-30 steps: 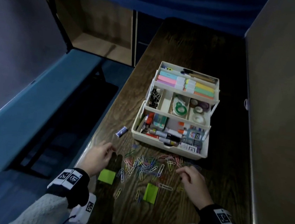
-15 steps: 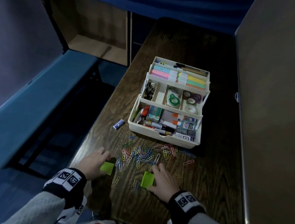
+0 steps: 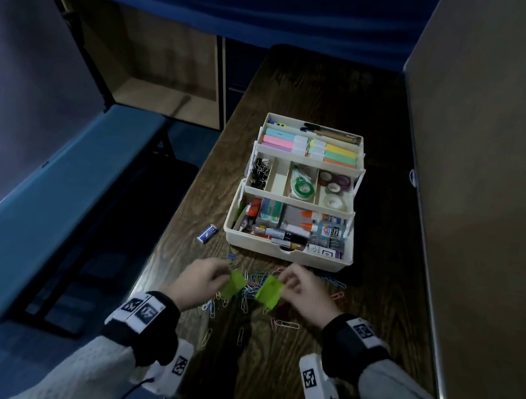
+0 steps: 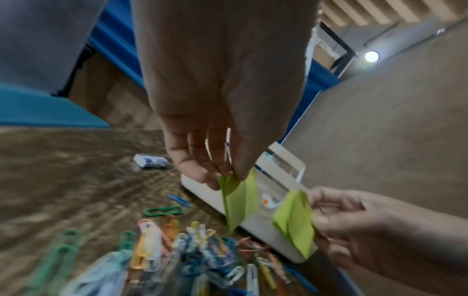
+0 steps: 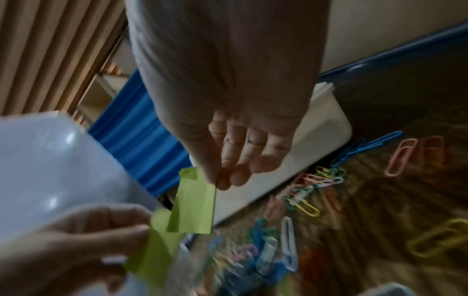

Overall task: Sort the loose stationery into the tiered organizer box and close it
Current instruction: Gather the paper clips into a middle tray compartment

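Observation:
The cream tiered organizer box (image 3: 288,254) stands open on the dark wooden table, its tiers holding highlighters, tape rolls, binder clips and glue. Coloured paper clips (image 3: 252,283) lie scattered in front of it. My left hand (image 3: 203,279) pinches one green paper piece (image 3: 235,283) by its top edge above the clips. My right hand (image 3: 302,289) pinches a second green paper piece (image 3: 270,293). In the left wrist view the left piece (image 4: 239,202) hangs from my fingertips with the right piece (image 4: 295,222) beside it. In the right wrist view the right piece (image 5: 196,204) hangs in front of the box wall.
A small blue-and-white eraser (image 3: 207,233) lies on the table left of the box. A beige partition (image 3: 485,192) borders the table on the right. To the left the table edge drops to a blue bench (image 3: 59,192). More clips (image 3: 285,324) lie nearer me.
Both hands have lifted the two green paper pieces off the table and brought them forward, close together above the clip pile. A second ago the hands were apart among the clips.

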The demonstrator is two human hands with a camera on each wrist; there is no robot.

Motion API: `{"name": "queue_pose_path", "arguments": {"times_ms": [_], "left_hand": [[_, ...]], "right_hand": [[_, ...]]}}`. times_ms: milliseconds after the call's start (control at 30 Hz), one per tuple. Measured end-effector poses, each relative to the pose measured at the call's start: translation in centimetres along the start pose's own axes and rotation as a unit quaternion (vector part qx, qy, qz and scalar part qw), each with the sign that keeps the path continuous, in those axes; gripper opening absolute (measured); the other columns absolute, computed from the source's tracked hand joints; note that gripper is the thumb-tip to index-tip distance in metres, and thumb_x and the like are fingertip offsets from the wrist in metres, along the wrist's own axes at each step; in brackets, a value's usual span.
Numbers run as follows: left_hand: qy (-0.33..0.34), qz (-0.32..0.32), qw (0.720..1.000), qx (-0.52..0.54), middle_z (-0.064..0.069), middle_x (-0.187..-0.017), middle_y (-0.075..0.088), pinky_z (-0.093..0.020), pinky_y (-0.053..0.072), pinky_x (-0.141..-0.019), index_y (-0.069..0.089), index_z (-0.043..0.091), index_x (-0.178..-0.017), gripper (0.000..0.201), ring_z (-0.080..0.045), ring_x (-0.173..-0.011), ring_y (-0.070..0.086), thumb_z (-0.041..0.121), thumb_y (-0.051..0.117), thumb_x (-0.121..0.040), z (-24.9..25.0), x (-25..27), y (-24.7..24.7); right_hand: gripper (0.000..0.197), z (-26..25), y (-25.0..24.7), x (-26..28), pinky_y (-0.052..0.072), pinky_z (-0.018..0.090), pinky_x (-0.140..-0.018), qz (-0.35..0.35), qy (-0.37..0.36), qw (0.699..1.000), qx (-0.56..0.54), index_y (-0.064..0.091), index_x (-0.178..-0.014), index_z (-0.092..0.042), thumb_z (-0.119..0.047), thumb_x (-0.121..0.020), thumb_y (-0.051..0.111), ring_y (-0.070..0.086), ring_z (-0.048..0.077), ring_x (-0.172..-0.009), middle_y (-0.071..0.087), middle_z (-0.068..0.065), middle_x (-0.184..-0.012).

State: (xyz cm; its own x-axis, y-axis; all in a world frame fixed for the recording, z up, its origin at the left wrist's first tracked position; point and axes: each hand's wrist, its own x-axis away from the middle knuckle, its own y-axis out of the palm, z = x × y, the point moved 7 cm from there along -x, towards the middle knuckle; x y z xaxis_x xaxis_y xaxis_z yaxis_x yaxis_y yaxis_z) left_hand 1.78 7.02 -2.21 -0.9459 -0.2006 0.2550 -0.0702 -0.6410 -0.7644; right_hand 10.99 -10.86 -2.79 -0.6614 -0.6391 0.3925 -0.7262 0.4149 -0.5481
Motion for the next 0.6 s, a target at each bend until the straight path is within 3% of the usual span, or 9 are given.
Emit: {"name": "queue_pose_path", "arguments": {"times_ms": [67,133,167,267,367,500,600], "left_hand": [[-0.005,0.020,0.997,0.078,0.008,-0.085,0.063,-0.006,0.042,-0.060,0.066,0.016,-0.096,0.009,0.004,-0.070,0.055,0.018,0.058,-0.093,2.0,-1.1,-0.4],[-0.014,0.008,0.985,0.173,-0.002,-0.086,0.068,-0.012,0.048,-0.058,0.067,0.013,-0.092,0.008,-0.005,-0.065,0.060,0.014,0.058,-0.093,3.7,-2.1,-0.4],[-0.017,-0.012,0.973,0.231,-0.008,-0.088,0.069,-0.017,0.052,-0.057,0.066,0.010,-0.093,0.009,-0.010,-0.065,0.062,0.013,0.057,-0.093,4.5,-2.5,-0.2],[-0.029,-0.067,0.933,0.353,-0.013,-0.100,0.068,-0.032,0.058,-0.068,0.062,0.003,-0.107,0.021,-0.024,-0.081,0.068,0.018,0.051,-0.097,6.0,-3.0,0.2],[-0.050,-0.082,0.907,0.409,-0.008,-0.098,0.068,-0.032,0.059,-0.065,0.059,0.008,-0.116,0.030,-0.018,-0.078,0.069,0.029,0.046,-0.098,6.1,-3.3,0.6],[-0.043,-0.046,0.932,0.358,-0.018,-0.093,0.066,-0.029,0.055,-0.057,0.058,0.006,-0.101,0.013,-0.019,-0.069,0.066,0.016,0.059,-0.093,5.7,-4.6,0.4],[-0.061,0.034,0.940,0.335,-0.005,-0.077,0.063,-0.017,0.049,-0.048,0.059,0.009,-0.091,0.004,-0.003,-0.052,0.061,0.012,0.061,-0.090,5.6,-7.2,-0.6]], "right_hand": [[0.014,-1.8,-1.5,-0.1,0.046,0.020,-0.071,0.012,-0.035,0.995,-0.090,0.054,-0.096,-0.017,-0.008,-0.089,0.062,0.053,0.007,-0.077,0.057,-0.002,-0.089],[0.014,-3.0,-2.0,-0.3,0.047,0.014,-0.069,0.017,-0.052,0.990,-0.131,0.054,-0.098,-0.011,-0.003,-0.088,0.061,0.054,0.011,-0.079,0.057,0.003,-0.089],[0.014,-3.3,-2.2,-0.4,0.049,0.016,-0.068,0.030,-0.051,0.988,-0.139,0.055,-0.099,-0.009,-0.001,-0.088,0.061,0.055,0.014,-0.080,0.057,0.007,-0.090],[0.012,-3.2,-2.7,-1.1,0.057,0.038,-0.071,0.073,-0.025,0.982,-0.172,0.054,-0.099,-0.004,0.002,-0.089,0.058,0.059,0.025,-0.080,0.055,0.015,-0.092],[0.010,-2.7,-3.1,-1.8,0.060,0.042,-0.068,0.101,-0.004,0.978,-0.182,0.052,-0.097,-0.006,0.001,-0.090,0.057,0.063,0.027,-0.079,0.055,0.018,-0.094],[0.014,-2.4,-3.4,-2.5,0.059,0.045,-0.072,0.126,0.005,0.975,-0.181,0.053,-0.101,-0.009,-0.004,-0.090,0.060,0.065,0.032,-0.083,0.059,0.012,-0.089],[0.018,-1.4,-4.4,-2.6,0.056,0.045,-0.076,0.164,0.016,0.971,-0.172,0.053,-0.106,-0.013,-0.011,-0.090,0.061,0.064,0.030,-0.085,0.059,0.010,-0.091]]}}
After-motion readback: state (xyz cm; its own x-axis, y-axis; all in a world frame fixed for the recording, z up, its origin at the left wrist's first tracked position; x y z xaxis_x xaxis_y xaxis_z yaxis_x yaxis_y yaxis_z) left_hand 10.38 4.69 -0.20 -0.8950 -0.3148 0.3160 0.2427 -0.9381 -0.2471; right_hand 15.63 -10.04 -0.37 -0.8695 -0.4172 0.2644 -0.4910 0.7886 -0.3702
